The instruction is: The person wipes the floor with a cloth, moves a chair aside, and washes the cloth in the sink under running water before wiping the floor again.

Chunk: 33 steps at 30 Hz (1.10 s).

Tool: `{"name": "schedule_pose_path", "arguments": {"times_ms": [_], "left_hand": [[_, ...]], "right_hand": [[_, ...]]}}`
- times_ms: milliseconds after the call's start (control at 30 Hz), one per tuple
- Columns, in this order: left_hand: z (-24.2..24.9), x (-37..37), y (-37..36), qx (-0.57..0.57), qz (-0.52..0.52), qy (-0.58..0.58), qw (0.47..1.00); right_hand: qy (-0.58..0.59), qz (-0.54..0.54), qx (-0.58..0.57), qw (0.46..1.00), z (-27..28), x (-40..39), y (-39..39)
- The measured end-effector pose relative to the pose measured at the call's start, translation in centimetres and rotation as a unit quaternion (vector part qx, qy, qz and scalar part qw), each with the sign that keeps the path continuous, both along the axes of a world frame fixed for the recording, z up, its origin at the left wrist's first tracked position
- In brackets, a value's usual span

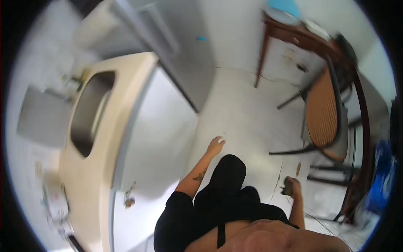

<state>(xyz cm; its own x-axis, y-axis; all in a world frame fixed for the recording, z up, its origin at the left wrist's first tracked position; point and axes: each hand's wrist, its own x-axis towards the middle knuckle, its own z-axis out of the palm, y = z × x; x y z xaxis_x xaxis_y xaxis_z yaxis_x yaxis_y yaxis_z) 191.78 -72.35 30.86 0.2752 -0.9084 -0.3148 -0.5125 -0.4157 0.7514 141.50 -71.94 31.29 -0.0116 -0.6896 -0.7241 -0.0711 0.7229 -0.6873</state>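
Observation:
My left hand (215, 146) hangs out in front of my knee, over the pale floor (235, 109), holding nothing, its fingers loosely apart. Low on the right, my right hand (296, 187) is closed around a small dark green object (287, 186). Blur and size hide what kind of object it is. The nearest furniture to my right hand is the chair (323, 109) with a woven back; my left hand is nearest the white cabinet front (161, 130).
A beige counter (130, 69) with a sink (90, 113) runs along the left, and a grey fridge-like appliance (180, 54) stands beyond it. At the back right is a wooden table (289, 31). Blue plastic (380, 180) lies at the right edge.

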Motion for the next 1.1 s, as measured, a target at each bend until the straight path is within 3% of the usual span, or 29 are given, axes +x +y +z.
{"name": "schedule_pose_path", "arguments": {"times_ms": [33,133,233,300,333,433,467,500,567,633,700,767,833,900,933,967,1000,1033,1100], "left_hand": [[1.0,1.9,2.6,0.016,0.080,-0.011,0.997],[5.0,4.6,9.0,0.031,0.114,-0.009,0.993],[15.5,3.9,11.3,0.042,0.105,0.072,0.991],[26.1,3.7,11.4,0.073,0.118,0.290,0.947],[28.8,4.6,10.7,0.083,0.096,0.314,0.941],[38.3,7.1,8.4,0.017,0.216,0.406,0.888],[40.8,8.1,7.6,-0.084,0.250,0.461,0.847],[43.1,9.4,7.0,-0.188,0.277,0.505,0.796],[47.0,11.7,6.1,-0.243,0.298,0.512,0.769],[49.7,14.1,5.4,-0.292,0.319,0.518,0.738],[51.0,16.5,5.3,-0.275,0.349,0.376,0.813],[49.7,19.6,5.9,-0.301,0.428,0.249,0.815],[51.1,21.8,7.0,-0.330,0.468,0.210,0.792],[51.8,23.9,9.0,-0.296,0.543,0.118,0.777],[52.0,25.1,9.8,-0.277,0.564,0.018,0.778],[52.5,26.3,10.5,-0.276,0.571,0.016,0.773],[53.0,27.6,11.3,-0.258,0.571,-0.074,0.776],[53.3,28.6,11.9,-0.236,0.565,-0.159,0.775],[50.8,32.0,13.3,-0.236,0.576,-0.151,0.768]], "right_hand": [[-0.007,0.069,-0.026,0.997,4.9,6.6,-2.1],[-0.036,0.258,-0.033,0.965,16.1,22.1,-8.1],[-0.068,0.393,-0.123,0.909,25.1,35.3,-12.0],[-0.175,0.431,-0.070,0.882,32.4,42.7,-13.0],[-0.206,0.463,-0.097,0.857,35.7,45.9,-13.4],[-0.263,0.499,-0.139,0.814,45.4,52.3,-12.2],[-0.283,0.493,-0.161,0.807,47.5,53.5,-11.7],[-0.286,0.503,-0.159,0.800,48.4,54.6,-11.4],[-0.233,0.514,-0.265,0.782,49.3,57.2,-11.5],[-0.242,0.528,-0.280,0.765,49.8,59.8,-11.6],[-0.278,0.567,-0.378,0.677,51.5,62.6,-11.1],[-0.292,0.593,-0.366,0.655,53.0,65.4,-10.8],[-0.332,0.629,-0.401,0.578,54.1,69.9,-10.7],[-0.363,0.643,-0.391,0.549,54.3,74.3,-10.2],[-0.353,0.665,-0.400,0.522,53.9,76.8,-9.7],[-0.343,0.685,-0.407,0.498,53.4,79.1,-9.1],[-0.338,0.698,-0.413,0.478,53.1,81.2,-8.5],[-0.338,0.701,-0.406,0.478,52.6,82.8,-7.9],[-0.254,0.744,-0.315,0.533,52.0,87.2,-7.0]]}}
